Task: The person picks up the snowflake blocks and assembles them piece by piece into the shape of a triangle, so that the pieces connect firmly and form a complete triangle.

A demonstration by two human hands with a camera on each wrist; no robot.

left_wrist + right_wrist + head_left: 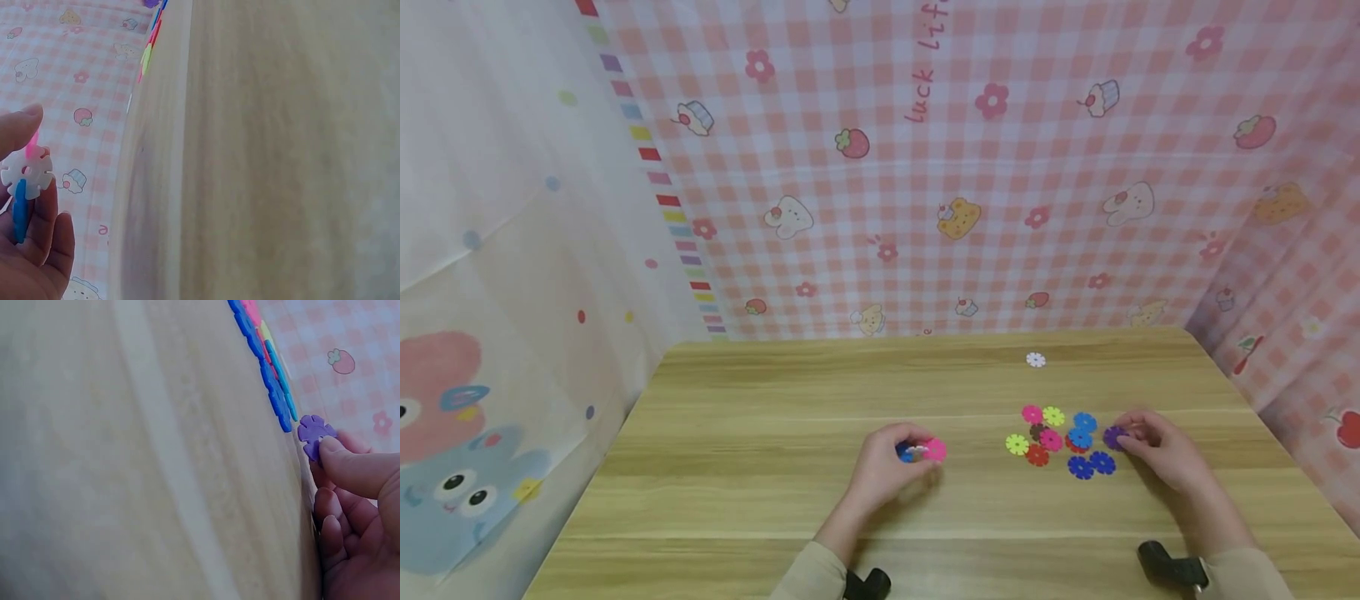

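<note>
Black wrist devices [1172,569] are seen nearest, beside the sleeves [1246,575]. Left of the loose discs [1051,440] on the desk [722,467], a disc assembly [28,175] is gripped by the left hand [883,462]; to their right, a purple disc [1112,437] is pinched by the right hand [1165,454]. Light, stiff plastic is presumed; rims should be grasped.

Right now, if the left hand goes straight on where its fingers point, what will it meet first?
Likely the leftmost yellow disc on the table, with the pink disc in the left hand leading. The hand's height above the table is unclear, so it might pass over.
</note>
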